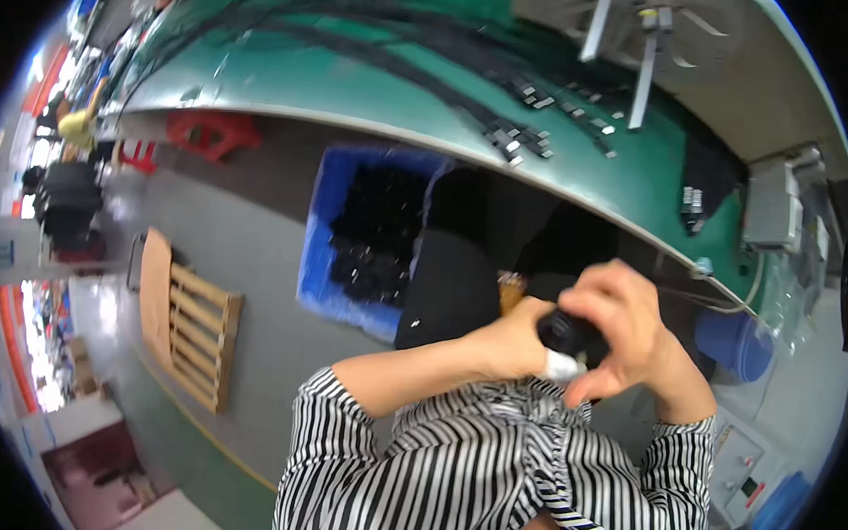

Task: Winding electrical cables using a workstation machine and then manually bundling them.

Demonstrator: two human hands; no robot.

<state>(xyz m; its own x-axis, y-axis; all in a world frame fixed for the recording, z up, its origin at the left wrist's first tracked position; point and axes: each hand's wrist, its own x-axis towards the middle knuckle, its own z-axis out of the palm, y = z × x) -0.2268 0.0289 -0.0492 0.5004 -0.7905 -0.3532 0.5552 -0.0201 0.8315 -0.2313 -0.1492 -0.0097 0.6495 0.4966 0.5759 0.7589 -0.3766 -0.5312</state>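
Observation:
In front of my waist, both hands are on a dark black object [562, 333] with a rounded end. My fingers cover much of it, so I cannot make out its kind. My left hand [519, 343] is closed on it from the left. Curled round its right side is my right hand [628, 319], thumb below and fingers above. A white piece [561, 366] shows at the lower edge of my left hand; what it belongs to is unclear. Just beyond the left hand, a small brown-and-white thing [510, 289] shows against my dark lap.
Bundles of black cables with metal-tipped connectors [514, 142] lie on the green workbench [290, 78]. A blue bin [315, 233] of black parts stands on the floor to the left, with a wooden pallet [198, 327] farther left. At right are a blue bucket [734, 343] and a grey box [771, 210].

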